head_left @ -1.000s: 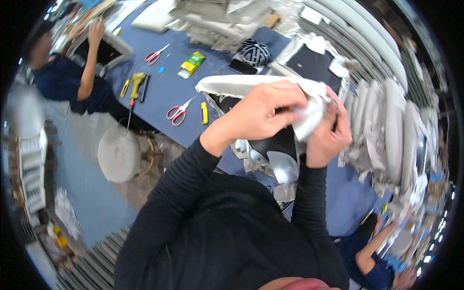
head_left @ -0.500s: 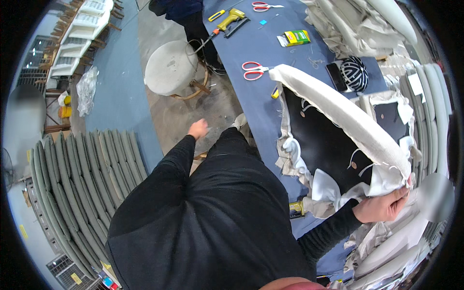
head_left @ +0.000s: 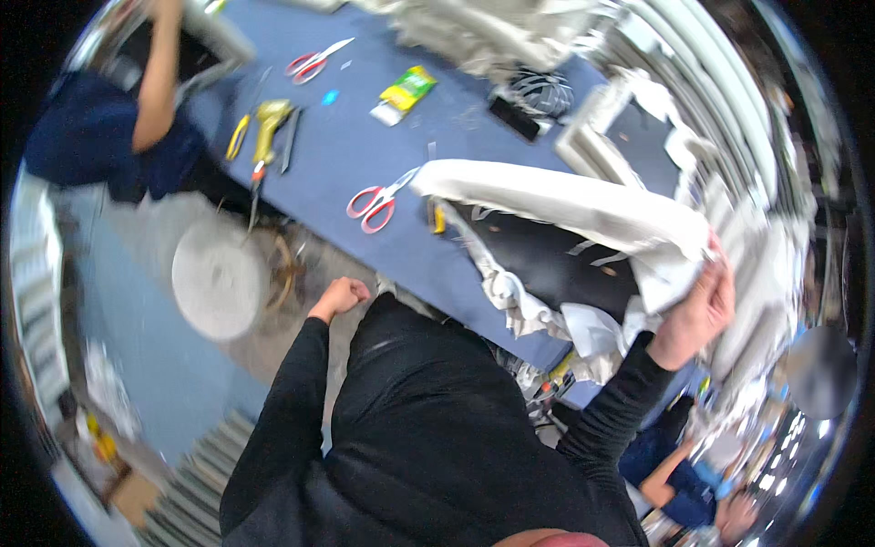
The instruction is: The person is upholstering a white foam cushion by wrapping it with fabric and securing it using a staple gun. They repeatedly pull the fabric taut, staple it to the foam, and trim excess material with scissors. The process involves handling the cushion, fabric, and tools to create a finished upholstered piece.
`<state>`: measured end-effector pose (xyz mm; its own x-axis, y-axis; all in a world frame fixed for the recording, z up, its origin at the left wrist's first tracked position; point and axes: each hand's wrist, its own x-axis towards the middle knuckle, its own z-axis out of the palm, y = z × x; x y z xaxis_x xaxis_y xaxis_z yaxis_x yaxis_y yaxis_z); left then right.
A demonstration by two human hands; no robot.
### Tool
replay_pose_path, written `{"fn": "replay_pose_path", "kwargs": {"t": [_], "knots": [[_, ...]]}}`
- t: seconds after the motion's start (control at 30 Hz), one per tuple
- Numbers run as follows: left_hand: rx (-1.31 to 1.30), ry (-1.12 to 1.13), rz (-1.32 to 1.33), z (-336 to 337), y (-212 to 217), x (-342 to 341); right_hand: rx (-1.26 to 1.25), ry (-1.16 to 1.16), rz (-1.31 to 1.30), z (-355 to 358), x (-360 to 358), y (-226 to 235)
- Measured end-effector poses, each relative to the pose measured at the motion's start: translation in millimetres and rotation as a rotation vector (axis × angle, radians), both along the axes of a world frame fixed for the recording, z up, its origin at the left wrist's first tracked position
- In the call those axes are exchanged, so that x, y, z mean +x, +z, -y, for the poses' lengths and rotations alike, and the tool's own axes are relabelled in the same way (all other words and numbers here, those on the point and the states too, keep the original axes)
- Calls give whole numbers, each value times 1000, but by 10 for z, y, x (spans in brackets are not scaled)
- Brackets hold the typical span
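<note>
My right hand [head_left: 694,314] grips the corner of an off-white upholstered seat cushion [head_left: 565,202], its near edge tilted up from the blue table. Beneath the padded edge shows a black backing [head_left: 538,251] with loose strings, and crumpled off-white fabric [head_left: 519,305] fringes its border. My left hand [head_left: 344,297] hangs low beside the table's edge with fingers curled in; nothing shows in it. Red-handled scissors [head_left: 372,210] lie by the cushion's left corner, with a yellow-and-black tool [head_left: 437,217] partly tucked under it.
On the blue table [head_left: 319,173] are a yellow staple gun [head_left: 271,123], another pair of scissors [head_left: 314,64], a green-yellow box [head_left: 406,94] and a phone [head_left: 515,118]. A round stool [head_left: 219,278] stands left. Co-workers are at far left [head_left: 109,137] and lower right [head_left: 679,483].
The view has swung, so the table now slants across it and a co-worker appears at left. My right hand keeps hold of the cushion. My left hand stays low, its fingers now clearer.
</note>
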<state>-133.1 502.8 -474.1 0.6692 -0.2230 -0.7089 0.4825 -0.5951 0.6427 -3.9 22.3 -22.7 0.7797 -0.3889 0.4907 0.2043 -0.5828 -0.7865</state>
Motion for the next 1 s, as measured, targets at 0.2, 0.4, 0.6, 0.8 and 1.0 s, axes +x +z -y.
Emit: {"fn": "replay_pose_path", "kwargs": {"t": [0.2, 0.4, 0.6, 0.8, 1.0], "knots": [[-793, -385, 355, 1233, 3092, 1304, 64, 115, 39, -557, -116, 195], [-943, 165, 1346, 2279, 4228, 1542, 11, 88, 167, -613, -350, 127], [-785, -142, 1058, 2825, 4376, 1366, -10, 159, 259, -323, -697, 8], [-730, -327, 1248, 3087, 4515, 1255, -51, 209, 349, 157, -890, -75], [-869, -268, 1348, 3282, 4379, 1108, -81, 189, 500, 401, -1085, -243]]}}
